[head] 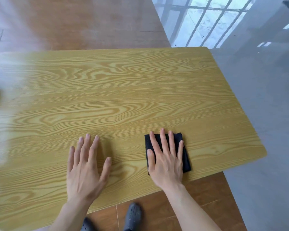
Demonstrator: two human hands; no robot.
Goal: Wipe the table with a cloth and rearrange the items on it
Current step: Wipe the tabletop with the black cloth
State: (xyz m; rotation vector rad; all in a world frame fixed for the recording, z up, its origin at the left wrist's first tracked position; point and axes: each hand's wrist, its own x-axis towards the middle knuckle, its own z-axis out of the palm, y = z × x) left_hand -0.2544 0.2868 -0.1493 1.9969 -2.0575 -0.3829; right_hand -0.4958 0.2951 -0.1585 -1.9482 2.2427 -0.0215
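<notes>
A folded black cloth (185, 157) lies flat near the front right corner of the yellow wood-grain table (123, 90). My right hand (165, 160) rests palm down on top of the cloth, fingers spread and pressing it to the surface. Flat on the bare tabletop to the left of the cloth is my left hand (87, 165), fingers apart and holding nothing. The left edge of the picture is smeared and blurred, so anything standing there cannot be made out.
The table's right edge (237, 97) borders a glossy grey floor (265, 80) that reflects a window. Brown floor tiles (198, 194) show below the front edge, with two dark shoes (133, 215) under the table. A wooden surface lies behind the far edge.
</notes>
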